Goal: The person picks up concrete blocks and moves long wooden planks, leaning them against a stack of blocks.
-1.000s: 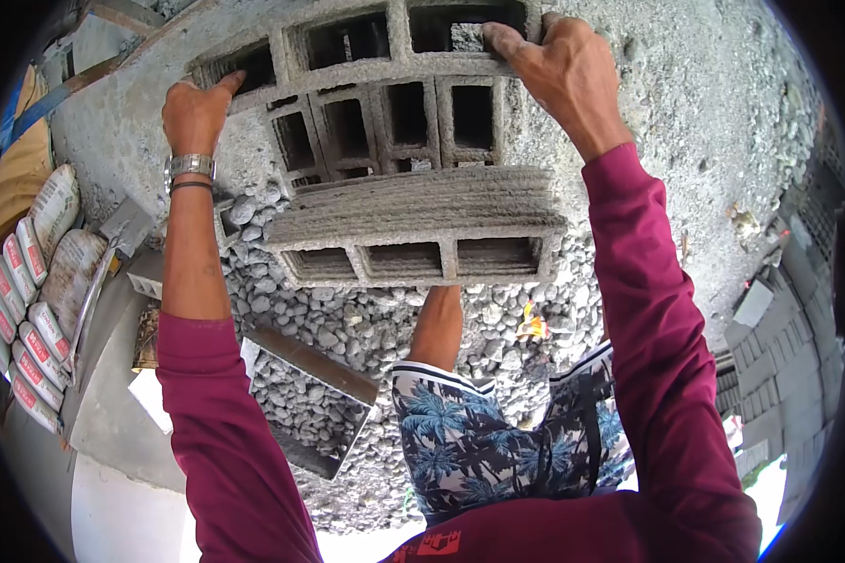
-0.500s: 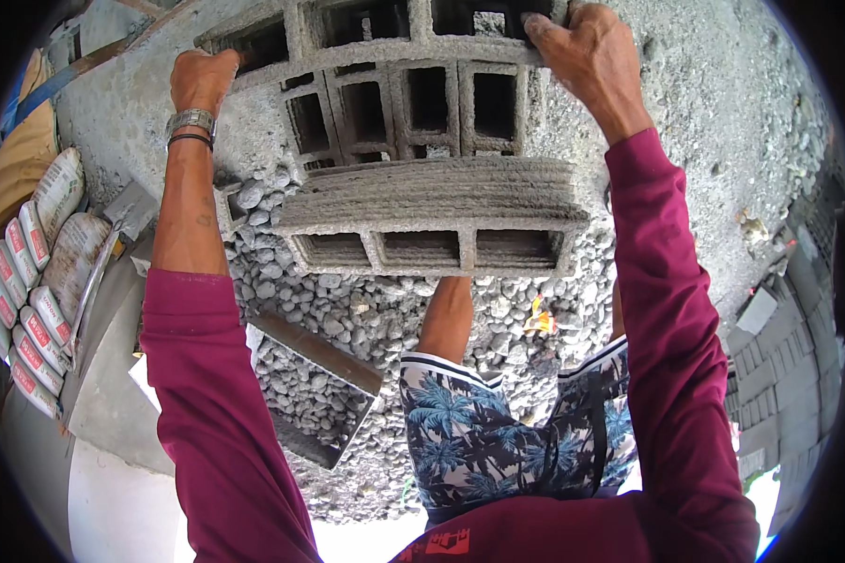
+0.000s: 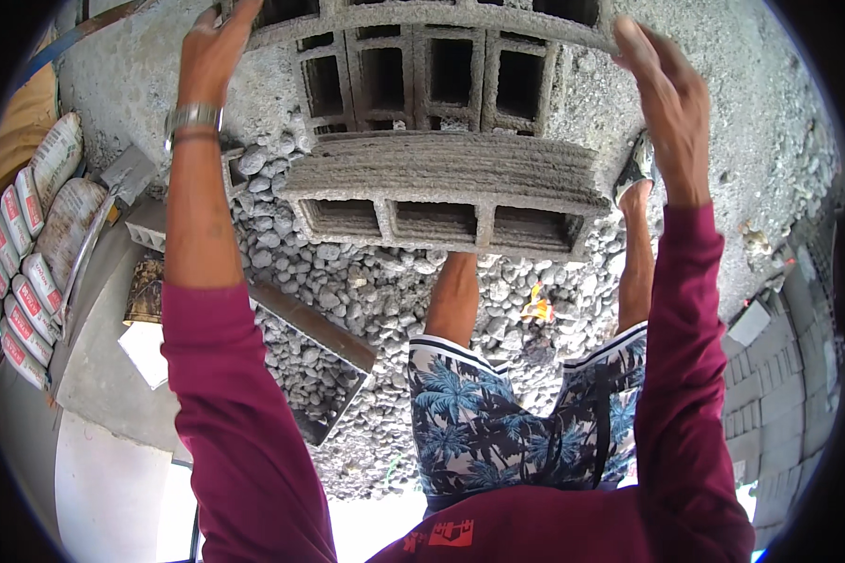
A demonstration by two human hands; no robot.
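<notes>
A grey hollow concrete block [image 3: 432, 16] lies across the top of the picture, over other upright hollow blocks [image 3: 415, 80]. At its left end is my left hand [image 3: 214, 56], fingers stretched along the edge and partly cut off by the picture's rim. Beside the right end, my right hand [image 3: 668, 98] has its fingers extended, the tips at or very near the block's corner; contact there is hard to tell. Neither hand is wrapped round the block. Closer to me, another rough block [image 3: 446, 174] shows three hollows on its near side, above my legs.
Loose gravel [image 3: 338, 281] covers the ground around my legs. A brown-rimmed box frame [image 3: 321, 328] with gravel inside lies at the left. Stacked filled bags [image 3: 42, 281] stand at far left. Grey stacked blocks [image 3: 770, 385] line the right side.
Both hands have loosened from the top block's ends, their fingers straightening. The right hand has moved outward and down. The view has shifted, and my right foot now shows.
</notes>
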